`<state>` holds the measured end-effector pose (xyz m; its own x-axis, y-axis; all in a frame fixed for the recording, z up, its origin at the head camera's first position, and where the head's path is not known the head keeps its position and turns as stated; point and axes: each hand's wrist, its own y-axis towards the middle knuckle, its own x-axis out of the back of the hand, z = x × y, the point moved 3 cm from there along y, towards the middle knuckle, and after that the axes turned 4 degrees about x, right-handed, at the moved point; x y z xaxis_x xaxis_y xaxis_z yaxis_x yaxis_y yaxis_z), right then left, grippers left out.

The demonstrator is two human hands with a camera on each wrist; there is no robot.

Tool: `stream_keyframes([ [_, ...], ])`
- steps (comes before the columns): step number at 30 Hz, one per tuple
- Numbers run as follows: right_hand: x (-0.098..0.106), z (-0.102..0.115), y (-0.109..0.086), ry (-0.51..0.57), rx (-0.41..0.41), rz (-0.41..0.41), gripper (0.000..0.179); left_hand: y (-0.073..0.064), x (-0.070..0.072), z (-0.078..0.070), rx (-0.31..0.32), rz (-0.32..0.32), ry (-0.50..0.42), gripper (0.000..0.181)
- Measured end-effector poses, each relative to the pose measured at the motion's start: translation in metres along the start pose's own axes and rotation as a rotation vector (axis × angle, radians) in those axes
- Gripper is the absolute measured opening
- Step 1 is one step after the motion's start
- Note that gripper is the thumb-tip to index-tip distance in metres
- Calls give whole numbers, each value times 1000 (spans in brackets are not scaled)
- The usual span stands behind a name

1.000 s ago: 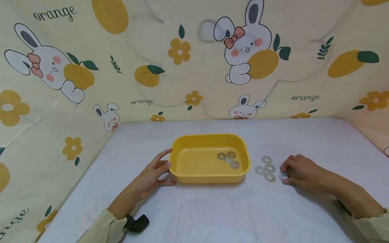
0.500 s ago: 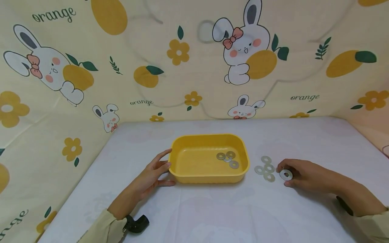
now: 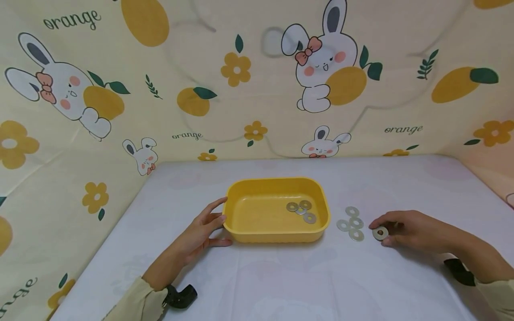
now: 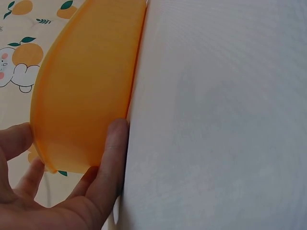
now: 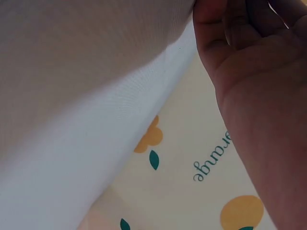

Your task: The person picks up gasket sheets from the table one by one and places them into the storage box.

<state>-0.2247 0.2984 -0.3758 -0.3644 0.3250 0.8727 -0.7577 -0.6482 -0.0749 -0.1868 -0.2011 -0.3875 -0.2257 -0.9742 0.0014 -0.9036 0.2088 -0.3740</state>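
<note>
Washer [image 3: 375, 234] pinched by its edge in the right hand [image 3: 417, 229] is held tilted, its pierced face left uncovered, just right of four loose washers [image 3: 352, 235] on the white worktop [image 3: 281, 276]; whether the surface is touched cannot be told. Four more washers [image 3: 309, 221] are clustered inside the yellow tub [image 3: 277, 237], toward the side most easily reached by that hand. The tub's opposite end is touched by the spread, unclenched left hand [image 3: 202, 227], presumably so that sliding is prevented.
</note>
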Motion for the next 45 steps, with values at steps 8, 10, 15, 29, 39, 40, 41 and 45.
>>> stream_keyframes([
  [8,0,2,-1,-17,-3,-18,36,-1,0,-1,-5,-2,4,56],
  [10,0,2,-2,-23,-3,-34,36,-1,-1,-1,-3,0,-1,56],
  [15,3,4,-3,-66,-37,-140,39,-1,-2,0,0,1,-7,55],
  [29,4,30,10,-230,115,-580,38,-1,1,-1,-2,1,-6,56],
  [39,5,40,14,-230,74,-541,35,-2,1,0,-2,-4,-11,55],
  [40,5,40,14,-230,69,-532,34,-2,1,0,-2,-1,-10,55],
  [41,6,40,14,-233,64,-524,34,-1,0,0,-3,1,-12,55],
  [45,6,40,16,-245,66,-518,34,-1,0,0,-5,15,-15,55],
])
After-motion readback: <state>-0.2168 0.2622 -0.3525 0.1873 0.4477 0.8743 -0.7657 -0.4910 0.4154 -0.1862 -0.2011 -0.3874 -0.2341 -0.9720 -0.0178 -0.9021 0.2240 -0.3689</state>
